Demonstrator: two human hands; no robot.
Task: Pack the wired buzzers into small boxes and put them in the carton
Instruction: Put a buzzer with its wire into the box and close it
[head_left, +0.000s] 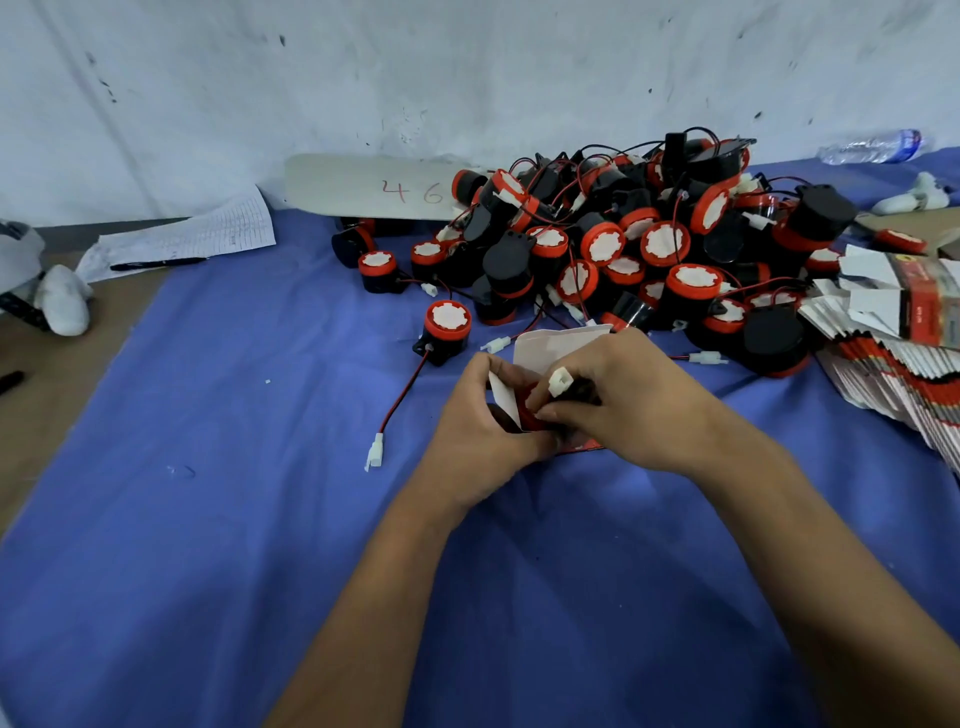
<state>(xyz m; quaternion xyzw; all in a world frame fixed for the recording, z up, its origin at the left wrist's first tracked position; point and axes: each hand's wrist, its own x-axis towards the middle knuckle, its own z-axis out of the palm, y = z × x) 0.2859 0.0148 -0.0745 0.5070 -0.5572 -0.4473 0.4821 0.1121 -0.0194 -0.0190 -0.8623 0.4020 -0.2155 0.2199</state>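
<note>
At the far left of the frame a white glove lies on the bare table edge, and just right of it a pen rests on a lined sheet of paper. Toward the middle, one loose buzzer sits on the blue cloth, its red-and-black wire trailing down to a white connector. At centre my left hand grips the small box, fingers curled round its side and open white flap. My right hand pinches a red-rimmed buzzer at the box mouth, its white plug sticking up between my fingers. Behind them the buzzer pile fills the upper middle, against a card marked 46. At the right edge flattened boxes fan out, and a water bottle lies in the upper right.
</note>
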